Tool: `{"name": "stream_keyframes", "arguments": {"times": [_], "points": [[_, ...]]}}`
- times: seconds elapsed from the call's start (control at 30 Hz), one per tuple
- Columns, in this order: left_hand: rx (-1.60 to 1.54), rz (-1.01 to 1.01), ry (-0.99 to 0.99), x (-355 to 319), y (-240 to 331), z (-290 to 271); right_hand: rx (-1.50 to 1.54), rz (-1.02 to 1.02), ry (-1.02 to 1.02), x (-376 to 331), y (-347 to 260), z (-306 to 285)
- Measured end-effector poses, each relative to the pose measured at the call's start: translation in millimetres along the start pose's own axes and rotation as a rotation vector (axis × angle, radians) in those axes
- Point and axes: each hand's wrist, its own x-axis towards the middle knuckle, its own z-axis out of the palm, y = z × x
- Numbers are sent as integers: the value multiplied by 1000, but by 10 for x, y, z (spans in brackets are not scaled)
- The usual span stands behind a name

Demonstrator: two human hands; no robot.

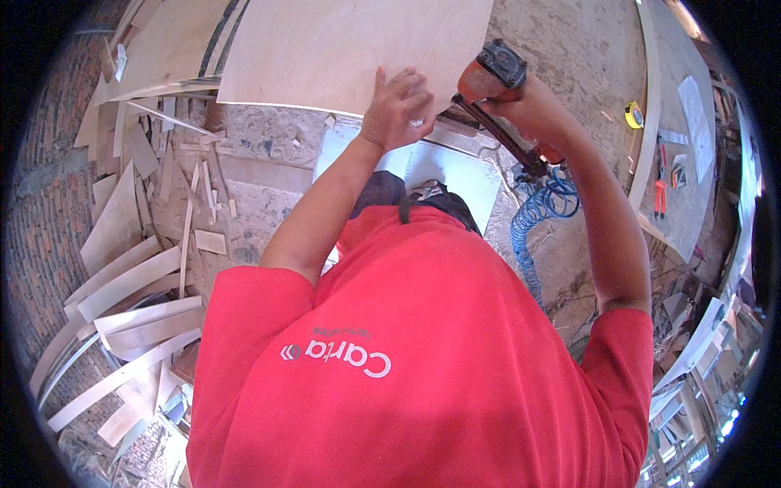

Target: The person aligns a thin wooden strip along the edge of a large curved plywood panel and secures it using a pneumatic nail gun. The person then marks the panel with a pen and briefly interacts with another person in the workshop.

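Observation:
A pale plywood sheet (325,57) extends away from me at the top of the view. My left hand (399,110) is over its near edge, fingers curled in and one finger sticking up. A small whitish spot shows by the thumb; I cannot make out what it is. At the sheet's right corner, my right hand (521,102) is wrapped round the handle of an orange and black air nail gun (488,75). The gun's long dark magazine slants down toward me. From it hangs a coiled blue air hose (543,203), trailing past my right side.
Offcuts and curved wood strips (134,285) litter the floor at left, beside a brick wall (49,195). On a board at right lie a yellow tape measure (634,115), red-handled pliers (660,198) and a paper sheet (694,122). A whitish panel (439,167) is below the plywood edge.

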Motion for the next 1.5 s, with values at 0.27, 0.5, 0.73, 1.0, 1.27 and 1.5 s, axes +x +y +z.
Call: {"name": "stream_keyframes", "arguments": {"times": [0.27,0.5,0.73,1.0,1.27,1.5], "points": [[-75,-11,-127,8,-100,-186,25,291,-20,-191,-515,82],[-31,3,-193,-251,-271,-612,-119,221,82,-177,-409,173],[-47,12,-119,-371,-449,-631,-161,389,78,-214,-508,222],[-34,60,-103,-360,-467,-644,49,291,125,-231,-209,377],[-44,79,-78,-372,-469,-620,-161,322,127,-240,-503,360],[-2,-8,-50,-223,-204,-483,63,375,136,-304,-203,328]]}}
